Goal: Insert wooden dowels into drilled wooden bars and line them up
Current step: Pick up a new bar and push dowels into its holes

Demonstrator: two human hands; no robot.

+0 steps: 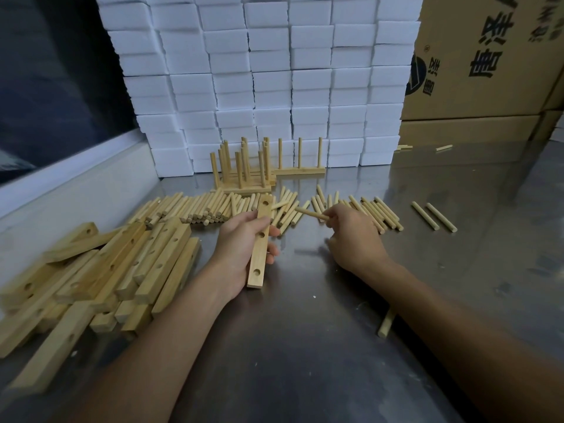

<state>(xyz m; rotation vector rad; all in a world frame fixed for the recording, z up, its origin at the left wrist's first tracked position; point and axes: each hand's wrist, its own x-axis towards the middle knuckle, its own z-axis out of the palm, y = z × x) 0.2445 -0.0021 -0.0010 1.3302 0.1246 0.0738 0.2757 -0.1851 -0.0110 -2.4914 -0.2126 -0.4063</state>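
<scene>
Head view shows your left hand (pixel 244 239) wrapped round the middle of a drilled bar (pixel 261 244), held above the worktop (pixel 305 346), all three holes facing up and none filled. Your right hand (pixel 351 236) pinches one dowel (pixel 311 214) near its end, tip aimed toward the bar's far hole. Both pieces look light, stiff and smooth, so the dowel may roll in your fingers; grip it closer to the tip for a straight push. Loose dowels (pixel 195 209) lie just beyond.
</scene>
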